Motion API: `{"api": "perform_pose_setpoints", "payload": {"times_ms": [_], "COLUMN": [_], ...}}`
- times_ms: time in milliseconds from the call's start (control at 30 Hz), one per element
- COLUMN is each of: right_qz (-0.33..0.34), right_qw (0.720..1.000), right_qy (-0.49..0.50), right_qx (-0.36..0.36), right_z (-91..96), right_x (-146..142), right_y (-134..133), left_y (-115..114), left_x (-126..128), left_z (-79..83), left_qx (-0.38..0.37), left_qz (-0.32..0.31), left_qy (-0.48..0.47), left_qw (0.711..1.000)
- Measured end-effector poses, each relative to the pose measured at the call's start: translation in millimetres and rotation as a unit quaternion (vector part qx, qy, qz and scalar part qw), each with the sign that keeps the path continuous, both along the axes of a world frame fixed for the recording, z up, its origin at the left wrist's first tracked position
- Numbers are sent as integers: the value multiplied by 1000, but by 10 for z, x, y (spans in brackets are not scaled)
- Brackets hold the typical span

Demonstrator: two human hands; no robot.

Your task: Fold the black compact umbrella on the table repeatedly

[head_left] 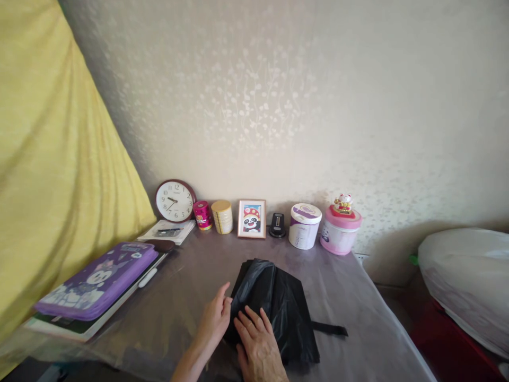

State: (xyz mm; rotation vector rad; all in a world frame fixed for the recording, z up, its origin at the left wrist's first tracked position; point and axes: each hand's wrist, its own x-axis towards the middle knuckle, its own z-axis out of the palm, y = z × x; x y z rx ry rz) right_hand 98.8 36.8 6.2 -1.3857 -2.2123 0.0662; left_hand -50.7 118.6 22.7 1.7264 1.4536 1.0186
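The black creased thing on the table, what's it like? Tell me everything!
The black thing looks like thin, slightly shiny cloth or plastic, with creases and overlapping folds. It lies on the table, narrower at the far end and wider nearby. A dark strap sticks out to its right. The right hand rests on its near left part; the left hand is at its left edge, but whether it touches is unclear.

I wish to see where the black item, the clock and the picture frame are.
Black item (283,307), head view: its folded surface.
Clock (174,203), head view: its dial.
Picture frame (252,219), head view: the panda picture.
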Motion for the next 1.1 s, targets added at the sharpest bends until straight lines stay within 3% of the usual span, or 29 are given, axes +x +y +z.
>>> {"api": "perform_pose_setpoints", "payload": {"times_ms": [167, 233, 267, 367, 467, 633, 833, 1100], "right_qz": [5, -7, -18, -46, -44, -15, 17, 12], "right_qw": [998, 997, 996, 996, 997, 999, 999, 996], "right_qy": [2, -12, -19, -29, -31, -12, 10, 28], "right_qx": [57, 79, 82, 73, 64, 30, -45, -80], "right_z": [-171, -256, -292, -359, -363, -254, -49, -67], "right_x": [-45, -69, -79, -89, -82, -60, -15, -13], "right_y": [53, 86, 103, 149, 171, 121, 80, 78], "left_y": [-122, -192, -217, -216, -98, 179, 432, 740], "left_x": [245, 416, 504, 724, 835, 823, 743, 676], "left_z": [149, 220, 250, 302, 289, 221, 181, 64], "left_qx": [109, 134, 153, 163, 158, 164, 174, 157], "left_qz": [-32, -98, -173, -292, -349, -357, -324, -229], "left_qy": [56, 72, 106, 165, 229, 251, 260, 269], "left_qw": [992, 983, 967, 928, 895, 885, 893, 922]}}
